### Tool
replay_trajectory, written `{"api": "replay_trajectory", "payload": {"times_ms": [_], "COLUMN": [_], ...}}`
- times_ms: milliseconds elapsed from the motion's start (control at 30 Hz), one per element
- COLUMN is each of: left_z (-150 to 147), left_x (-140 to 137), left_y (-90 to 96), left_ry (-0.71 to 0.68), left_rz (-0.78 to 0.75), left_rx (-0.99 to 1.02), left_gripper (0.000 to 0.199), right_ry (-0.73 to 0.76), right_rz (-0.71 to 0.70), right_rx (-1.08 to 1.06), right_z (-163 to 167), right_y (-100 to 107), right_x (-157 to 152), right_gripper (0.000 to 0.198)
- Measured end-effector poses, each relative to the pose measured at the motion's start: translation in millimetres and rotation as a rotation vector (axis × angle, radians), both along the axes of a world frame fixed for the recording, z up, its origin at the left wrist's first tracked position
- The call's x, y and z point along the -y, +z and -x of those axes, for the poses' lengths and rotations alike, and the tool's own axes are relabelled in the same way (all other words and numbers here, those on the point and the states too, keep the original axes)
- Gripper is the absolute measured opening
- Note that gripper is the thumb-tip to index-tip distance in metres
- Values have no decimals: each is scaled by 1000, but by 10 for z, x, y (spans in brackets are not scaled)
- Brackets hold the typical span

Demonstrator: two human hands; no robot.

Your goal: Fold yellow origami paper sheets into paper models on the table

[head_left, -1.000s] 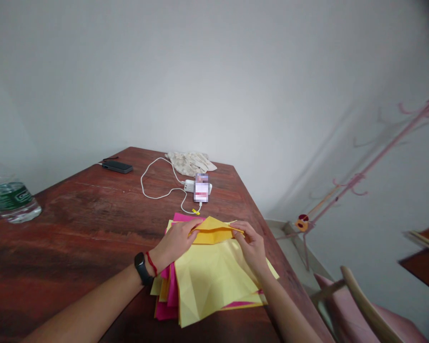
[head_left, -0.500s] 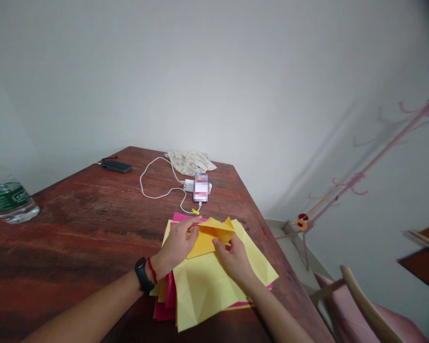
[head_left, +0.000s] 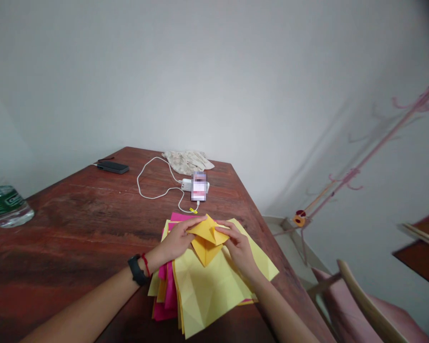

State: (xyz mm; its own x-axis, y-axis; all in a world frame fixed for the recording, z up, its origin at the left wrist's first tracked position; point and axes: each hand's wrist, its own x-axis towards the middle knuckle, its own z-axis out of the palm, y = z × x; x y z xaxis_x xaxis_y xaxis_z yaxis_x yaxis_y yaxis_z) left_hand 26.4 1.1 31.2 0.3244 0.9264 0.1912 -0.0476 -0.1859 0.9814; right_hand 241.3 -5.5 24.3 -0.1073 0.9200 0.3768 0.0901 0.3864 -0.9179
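Between my hands is a folded orange-yellow paper (head_left: 206, 250), with a raised flap at its top and a point facing me. My left hand (head_left: 180, 238) pinches its left edge, fingers stretched along the top. On the other side, my right hand (head_left: 239, 247) grips the right corner between thumb and fingers. Beneath it lies a creased pale yellow sheet (head_left: 207, 297), on top of a pile of pink sheets (head_left: 169, 295) and yellow ones. A dark band and a red string circle my left wrist.
On the wooden table (head_left: 82, 219) beyond the pile, a phone (head_left: 199, 186) leans on a white charger with a looping cable. Farther back are a crumpled cloth (head_left: 188, 162) and a black power bank (head_left: 112, 166). A water bottle (head_left: 7, 205) stands left; a chair (head_left: 357, 300) is right.
The folded paper has turned so that one point faces me, and its flap lies lower. My right hand has shifted its fingers up to the paper's upper right side.
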Motion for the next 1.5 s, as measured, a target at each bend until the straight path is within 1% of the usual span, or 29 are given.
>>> {"api": "replay_trajectory", "payload": {"times_ms": [100,167,200,267,367,433,500,600,700,800,867,967,1000,1100,1167,1200,1267,1367,1433,1500], "left_z": [19,13,2,-28,-59,-49,-17,36,61,50,31,6,7,45,84,98,104,61,28,13], "left_x": [-24,-37,-39,-25,28,71,106,135,128,88,58,37,36,38,35,33,33,39,35,22], "left_y": [1,-15,-26,-43,-40,-21,2,25,36,49,57,58,55,59,83,98,122,112,77,44], "left_ry": [-31,-9,15,70,142,200,256,290,328,336,283,150,100,-78,-198,-233,-222,-66,27,81], "left_rz": [85,58,23,-53,-129,-169,-221,-276,-284,-238,-178,-21,59,300,407,438,465,438,404,375], "left_rx": [34,62,68,70,7,-98,-204,-285,-301,-231,-141,24,90,277,348,367,366,302,259,238], "left_gripper": [46,43,43,48,57,54,50,48,48,47,42,31,32,45,50,47,39,32,33,35], "right_ry": [4,4,0,-8,43,86,84,51,35,14,5,19,34,78,100,109,120,140,202,282], "right_rz": [112,183,196,154,18,-21,-12,72,194,251,249,236,241,264,260,255,260,262,253,253], "right_rx": [-99,-148,-154,-122,-22,27,26,-52,-114,-161,-194,-197,-196,-219,-233,-232,-208,-137,-116,-133], "right_z": [-16,-25,-24,-7,47,89,124,159,169,148,117,53,29,-36,-66,-74,-77,-66,-66,-75], "right_y": [18,10,1,-22,-53,-65,-76,-99,-121,-121,-107,-74,-61,-20,9,23,48,70,76,78], "right_x": [-20,-30,-30,-16,30,64,89,98,85,53,26,-12,-20,-22,-8,1,20,41,46,48], "right_gripper": [18,21,22,23,24,27,30,30,29,30,29,27,28,31,35,37,38,39,41,42]}}
